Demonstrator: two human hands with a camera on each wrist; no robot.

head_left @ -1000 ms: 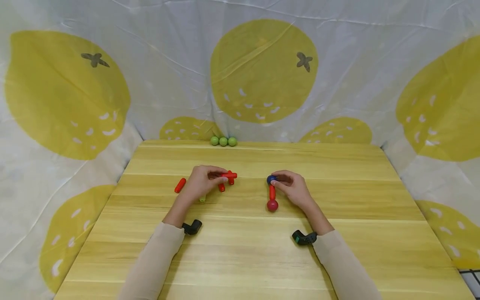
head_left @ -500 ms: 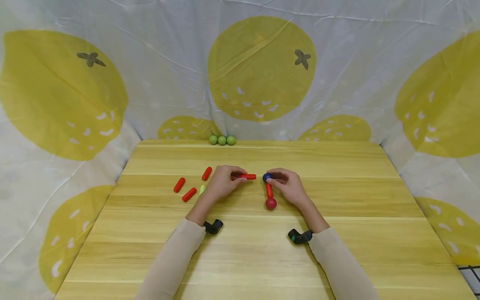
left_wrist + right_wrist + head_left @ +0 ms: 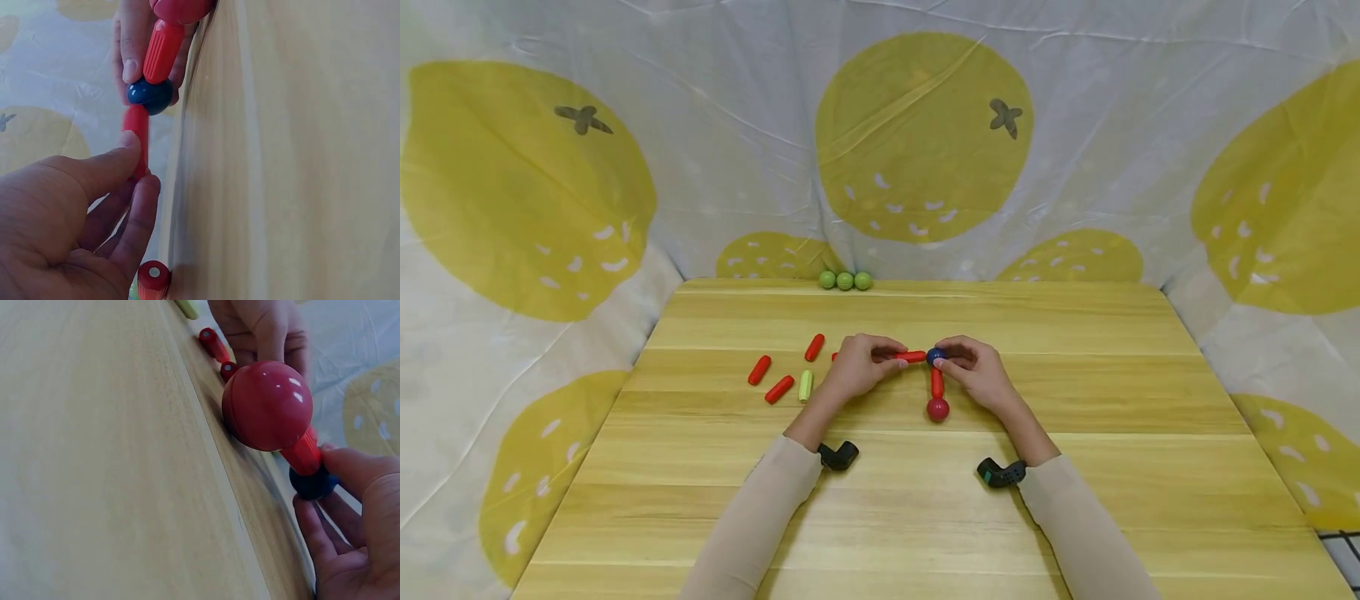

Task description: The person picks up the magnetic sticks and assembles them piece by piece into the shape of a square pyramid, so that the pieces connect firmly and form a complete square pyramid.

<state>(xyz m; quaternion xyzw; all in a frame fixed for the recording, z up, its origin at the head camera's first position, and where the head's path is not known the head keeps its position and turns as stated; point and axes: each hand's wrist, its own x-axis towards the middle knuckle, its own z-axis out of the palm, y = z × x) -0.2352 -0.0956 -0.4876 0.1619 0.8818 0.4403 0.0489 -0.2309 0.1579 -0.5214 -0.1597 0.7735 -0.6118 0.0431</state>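
Observation:
My right hand [image 3: 981, 373] pinches a blue ball [image 3: 936, 357] between thumb and fingers. From that ball a red rod [image 3: 937, 383] runs toward me to a dark red ball [image 3: 937, 409]. My left hand [image 3: 861, 367] pinches another red rod [image 3: 912, 357] by its left part. In the left wrist view this held rod [image 3: 142, 119] has its far end against the blue ball [image 3: 150, 95]; whether it is fixed there I cannot tell. In the right wrist view the dark red ball [image 3: 267, 405] hides part of my left hand [image 3: 265, 325].
Left of my left hand lie several red rods [image 3: 760, 370] and a light green rod [image 3: 806, 386]. One more red rod shows partly behind that hand. Three green balls [image 3: 845, 281] stand in a row at the back edge of the wooden table [image 3: 895, 517], before a lemon-print cloth [image 3: 760, 167].
My left hand has moved right from the scattered rods, carrying a red rod up to the blue ball. My right hand has shifted slightly left with the blue ball and the joined pieces.

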